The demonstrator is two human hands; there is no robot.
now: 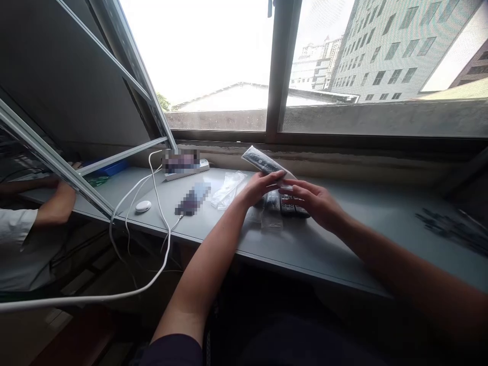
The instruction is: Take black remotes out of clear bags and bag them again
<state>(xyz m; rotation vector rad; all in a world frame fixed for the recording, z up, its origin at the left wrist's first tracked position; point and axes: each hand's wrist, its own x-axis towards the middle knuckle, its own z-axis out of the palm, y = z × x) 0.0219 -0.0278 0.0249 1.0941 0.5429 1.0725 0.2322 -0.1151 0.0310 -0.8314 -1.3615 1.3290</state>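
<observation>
A dark remote control in a clear plastic bag [263, 161] is raised above the worktop, tilted with its far end up to the left. My left hand [263, 185] is closed around its lower part, thumb on top. At the near end, the fingers of my right hand [316, 201] pinch the bag's edge; part of their grip is hidden. Below my hands lie black remote controls with keys [294, 207] and more bagged pieces [271, 216]. Left of them, empty clear plastic bags [229, 190] lie in a loose heap.
A blurred phone [193, 199] on a white cable, a round white case [143, 206] and a white power strip [186, 170] sit to the left. Dark thin pieces [453, 229] lie at right. Beyond the metal frame [95, 193] is another person's arm [57, 203].
</observation>
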